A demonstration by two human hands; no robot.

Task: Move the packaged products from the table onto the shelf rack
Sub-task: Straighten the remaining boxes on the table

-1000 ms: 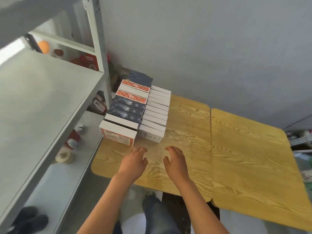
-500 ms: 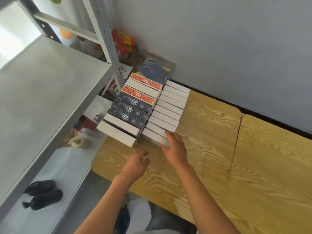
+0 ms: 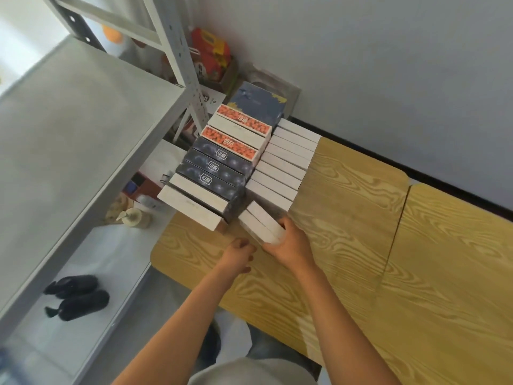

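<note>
Head view shows the right hand curled round the near ends of two white boxes, pulled askew from the front of the white row on the wooden bench. Held only by one end, the pair could splay apart or slip as it lifts, and the far ends may drag the next box out of line. Just left stand the taller dark and orange boxes; a careless swing toward the grey shelf rack could clip them. The left hand hovers over the bench beside the right one, fingers loosely curled, holding nothing. Both forearms reach forward from below.
</note>
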